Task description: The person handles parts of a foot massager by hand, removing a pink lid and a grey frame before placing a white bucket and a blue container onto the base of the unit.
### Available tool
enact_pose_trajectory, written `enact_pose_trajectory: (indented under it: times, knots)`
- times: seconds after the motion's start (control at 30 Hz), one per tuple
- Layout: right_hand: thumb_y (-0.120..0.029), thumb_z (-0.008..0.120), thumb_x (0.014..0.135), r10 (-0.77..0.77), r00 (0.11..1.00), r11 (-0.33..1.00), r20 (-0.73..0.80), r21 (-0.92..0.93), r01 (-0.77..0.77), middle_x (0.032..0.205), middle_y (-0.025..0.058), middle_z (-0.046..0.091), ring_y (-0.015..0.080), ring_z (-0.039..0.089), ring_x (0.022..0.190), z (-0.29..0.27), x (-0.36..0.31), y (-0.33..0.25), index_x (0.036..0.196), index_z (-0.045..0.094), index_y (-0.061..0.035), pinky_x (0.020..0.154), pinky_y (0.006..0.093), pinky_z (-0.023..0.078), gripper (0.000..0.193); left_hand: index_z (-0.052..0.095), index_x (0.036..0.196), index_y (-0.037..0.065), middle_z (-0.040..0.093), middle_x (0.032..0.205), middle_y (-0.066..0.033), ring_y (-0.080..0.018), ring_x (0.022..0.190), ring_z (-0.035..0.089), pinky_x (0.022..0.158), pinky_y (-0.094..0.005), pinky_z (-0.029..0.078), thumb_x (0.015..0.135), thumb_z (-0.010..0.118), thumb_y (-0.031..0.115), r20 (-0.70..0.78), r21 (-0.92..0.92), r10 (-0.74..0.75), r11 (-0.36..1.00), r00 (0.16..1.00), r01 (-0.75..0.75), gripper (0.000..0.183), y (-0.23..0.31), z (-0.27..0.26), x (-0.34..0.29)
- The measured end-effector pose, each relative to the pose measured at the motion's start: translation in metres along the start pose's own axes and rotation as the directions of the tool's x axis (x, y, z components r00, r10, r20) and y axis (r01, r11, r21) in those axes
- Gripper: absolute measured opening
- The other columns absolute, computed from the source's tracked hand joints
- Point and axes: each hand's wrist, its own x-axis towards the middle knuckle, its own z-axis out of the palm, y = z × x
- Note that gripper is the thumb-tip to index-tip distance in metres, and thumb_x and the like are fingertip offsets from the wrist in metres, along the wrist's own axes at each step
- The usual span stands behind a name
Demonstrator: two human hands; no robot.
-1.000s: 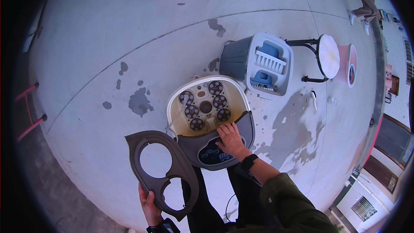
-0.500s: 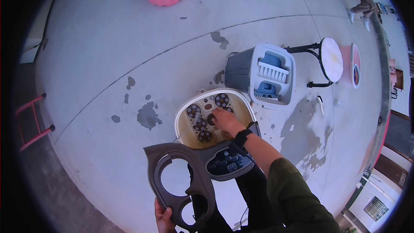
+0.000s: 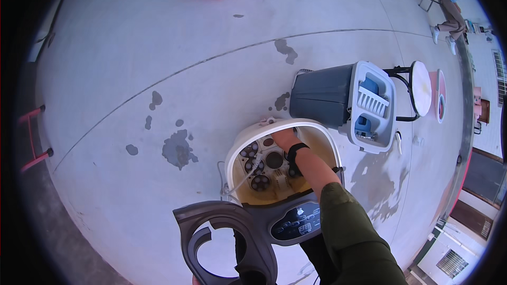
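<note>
A cream foot bath (image 3: 336, 150) stands in front of me, with several dark rollers and a round brown disc in its floor. My right hand (image 3: 283, 136) reaches to its far wall. Its fingers curl at the far rim and are partly hidden. A pale cord or thin hose lies across the rollers. Attached at the near side is a dark brown cover (image 3: 259, 232) with large round cut-outs and a black control panel (image 3: 296, 221). Only a sliver of my left hand (image 3: 195, 281) shows, closed against the cover's lower left edge.
Beyond the foot bath on the right stands a blue-grey mop bucket (image 3: 322, 95) with a light grey top. Behind it are a round-seated stool (image 3: 421, 88) and a pink tub (image 3: 441, 95). Wet patches (image 3: 178, 149) mark the concrete floor. A person (image 3: 450, 8) is at the upper right.
My right hand has moved from the rollers to the far rim. The left hand has nearly left the picture. The whole view has shifted, with the foot bath now lower and farther right.
</note>
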Motion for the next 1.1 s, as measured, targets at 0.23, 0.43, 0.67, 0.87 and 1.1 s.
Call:
enact_pose_trajectory:
  times: [0.23, 0.43, 0.67, 0.87, 1.1]
  knots:
    - [-0.015, 0.053, 0.071, -0.085, 0.992, 0.994, 0.097, 0.077, 0.078, 0.094, 0.0218, 0.056, 0.0331, 0.053, 0.091, -0.045, -0.029, -0.033, 0.095, 0.055, 0.0009, 0.079, 0.0394, 0.042, 0.029, 0.027, 0.128, 0.000, 0.044, 0.118, -0.0166, -0.0253, 0.102, 0.049, 0.084, -0.0338, 0.042, 0.075, 0.055, 0.008, 0.021, 0.006, 0.068, 0.998, 0.997, -0.068, 0.061, 0.005, 0.013, -0.007]
    - [-0.011, 0.055, 0.068, -0.274, 0.959, 0.827, 0.073, 0.527, 0.196, 0.083, 0.0126, 0.056, 0.0258, 0.057, 0.074, -0.102, -0.146, -0.043, 0.096, 0.051, -0.0036, 0.067, 0.0347, 0.046, 0.029, 0.029, 0.127, 0.000, 0.053, 0.099, -0.0112, -0.0171, 0.074, 0.056, 0.060, -0.0268, 0.048, 0.077, 0.054, 0.016, 0.035, 0.045, 0.008, 0.999, 0.999, -0.010, 0.058, 0.009, 0.056, -0.007]
    - [-0.015, 0.042, 0.084, -0.017, 0.890, -0.007, 0.456, 0.890, -0.457, 0.085, 0.0057, 0.051, 0.0148, 0.053, 0.073, -0.138, -0.294, -0.050, 0.095, 0.050, -0.0022, 0.065, 0.0280, 0.047, 0.019, 0.037, 0.116, 0.001, 0.056, 0.085, -0.0108, -0.0164, 0.064, 0.056, 0.051, -0.0255, 0.049, 0.079, 0.055, 0.020, 0.271, -0.085, -0.046, 0.994, 0.961, 0.071, 0.045, 0.006, 0.084, -0.015]
    - [-0.019, 0.055, 0.083, 0.175, 0.928, -0.248, 0.330, 0.926, -0.283, 0.085, -0.0038, 0.050, 0.0064, 0.047, 0.076, -0.210, -0.337, -0.046, 0.098, 0.051, -0.0072, 0.065, 0.0208, 0.041, 0.020, 0.032, 0.123, 0.005, 0.053, 0.098, -0.0146, -0.0209, 0.072, 0.057, 0.054, -0.0283, 0.049, 0.078, 0.053, 0.016, 0.577, -0.250, 0.059, 0.962, 0.815, 0.107, 0.051, 0.008, 0.129, -0.005]
    - [-0.014, 0.060, 0.078, 0.446, 0.895, 0.048, -0.026, 0.999, 0.005, 0.085, -0.0028, 0.052, 0.0063, 0.047, 0.075, -0.290, -0.319, 0.079, 0.102, 0.052, -0.0031, 0.067, 0.0201, 0.039, 0.027, 0.025, 0.129, 0.003, 0.044, 0.120, -0.0077, -0.0162, 0.110, 0.042, 0.093, -0.0282, 0.032, 0.082, 0.044, 0.000, 0.631, 0.065, 0.044, 0.992, 0.775, -0.109, 0.050, -0.013, 0.300, 0.014]
